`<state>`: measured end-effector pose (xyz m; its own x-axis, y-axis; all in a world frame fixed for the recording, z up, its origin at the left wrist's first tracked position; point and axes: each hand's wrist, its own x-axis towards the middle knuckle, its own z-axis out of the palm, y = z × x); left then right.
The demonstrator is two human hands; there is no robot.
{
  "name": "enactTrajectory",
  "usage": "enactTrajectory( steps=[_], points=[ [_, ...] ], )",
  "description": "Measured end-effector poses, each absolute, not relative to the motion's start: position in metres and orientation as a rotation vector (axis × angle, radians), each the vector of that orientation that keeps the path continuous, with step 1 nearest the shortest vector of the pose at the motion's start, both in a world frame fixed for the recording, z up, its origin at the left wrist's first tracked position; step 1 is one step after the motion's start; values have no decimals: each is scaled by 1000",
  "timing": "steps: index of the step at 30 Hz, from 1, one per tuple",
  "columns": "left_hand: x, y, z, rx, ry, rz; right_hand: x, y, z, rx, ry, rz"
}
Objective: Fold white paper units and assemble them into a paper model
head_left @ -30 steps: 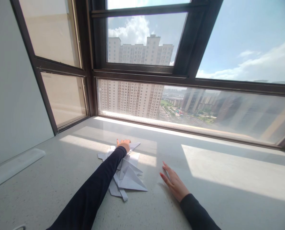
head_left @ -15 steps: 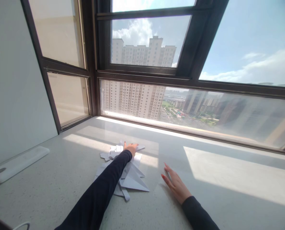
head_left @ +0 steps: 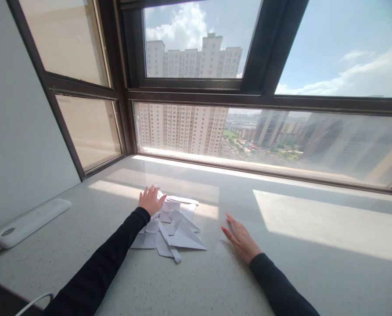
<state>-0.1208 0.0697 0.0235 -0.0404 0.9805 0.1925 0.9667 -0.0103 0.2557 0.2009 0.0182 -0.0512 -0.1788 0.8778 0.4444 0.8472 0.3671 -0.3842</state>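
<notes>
Several folded white papers (head_left: 185, 235) lie in a loose, overlapping heap on the pale speckled sill (head_left: 196, 281). Some have pointed ends, others are narrow strips. My left hand (head_left: 150, 200) is at the far left side of the heap, fingers spread and over the papers there; whether it presses on them I cannot tell. It hides part of the pile. To the right of the heap, apart from it, my right hand (head_left: 242, 239) rests on its side by the sill surface, thumb and fingers parted, with nothing in it.
A white power strip or similar long device (head_left: 31, 223) lies along the left wall, with a plug at its near end. A white cable (head_left: 34, 303) curves at the lower left corner. Dark-framed windows (head_left: 196, 98) border the sill at the back and left.
My left hand has moved left across the heap from its far right part, and its fingers have spread. The papers stay in the heap. My right hand keeps its place; the view has tilted down slightly.
</notes>
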Motion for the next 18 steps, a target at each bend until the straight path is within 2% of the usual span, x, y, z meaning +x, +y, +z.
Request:
enactTrajectory(
  steps=[6,13,18],
  points=[
    [-108,56,-2,2164,2127,396,200,19,-51,-1501,-2025,87],
    [-102,14,11,2217,2053,401,200,16,-49,-1468,-2018,119],
    [-95,-6,-5,2327,2021,328,198,17,-50,-1493,-2000,98]
  ],
)
